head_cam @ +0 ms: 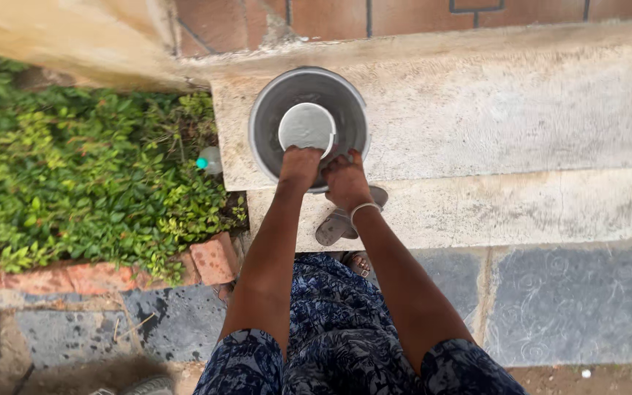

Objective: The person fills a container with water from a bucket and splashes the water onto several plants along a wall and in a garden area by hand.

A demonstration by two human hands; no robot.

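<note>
1. Basin, round and of grey metal, is set on the upper concrete step, just beside the step's left end.
2. Nearest the camera, a blue patterned garment is seen, above grey paving slabs.
3. A grey sandal is placed on the lower step.
4. The left hand is closed on the rim of a small white bowl held inside the basin.
5. The right hand is rested at the basin's near rim; its grip cannot be made out.
6. Green ground plants are edged by red bricks on the left.
7. Red tiles are laid beyond the steps.
</note>
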